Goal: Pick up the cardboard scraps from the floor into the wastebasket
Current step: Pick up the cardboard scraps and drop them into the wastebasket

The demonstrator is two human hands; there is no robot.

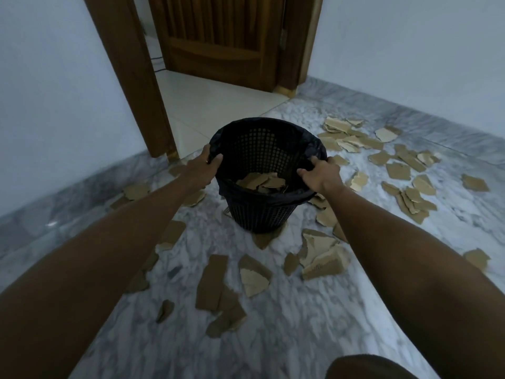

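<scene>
Both hands grip the round black mesh wastebasket rim, left hand and right hand fingers curled over it; torn brown cardboard scraps lie inside and around it on the marble floor.

wastebasket mid-floor before the door, scraps around it and inside

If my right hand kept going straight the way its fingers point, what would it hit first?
Probably the far inner wall of the wastebasket: the right hand grips the rim with fingers pointing in across the opening. Depth is uncertain.
</scene>
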